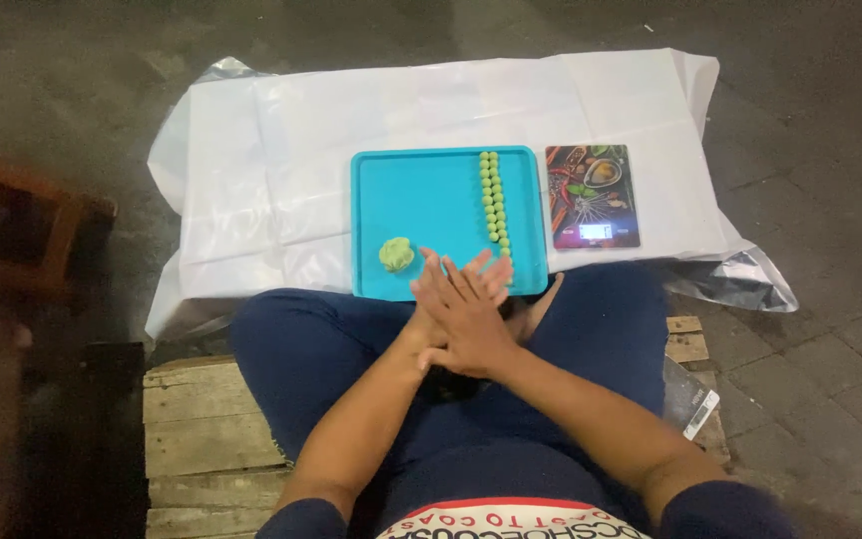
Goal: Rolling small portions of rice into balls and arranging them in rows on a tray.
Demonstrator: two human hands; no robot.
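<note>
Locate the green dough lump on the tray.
In the head view, the green dough lump sits in the near-left corner of the turquoise tray, left of the pressed-together hands and apart from the rows of small green balls along the tray's right side.

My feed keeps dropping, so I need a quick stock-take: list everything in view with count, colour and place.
tray: one, turquoise, on the sheet ahead of the knees
dough balls: about twenty, green, two rows on the tray's right side
dough lump: one, green, tray's near left corner
kitchen scale: one, dark with a food picture, right of the tray
plastic sheet: one, white, spread on the ground
wooden pallet: one, pale wood, under the person
left hand, right hand: palms pressed together, right on top, over the tray's near edge; anything between them is hidden
</note>
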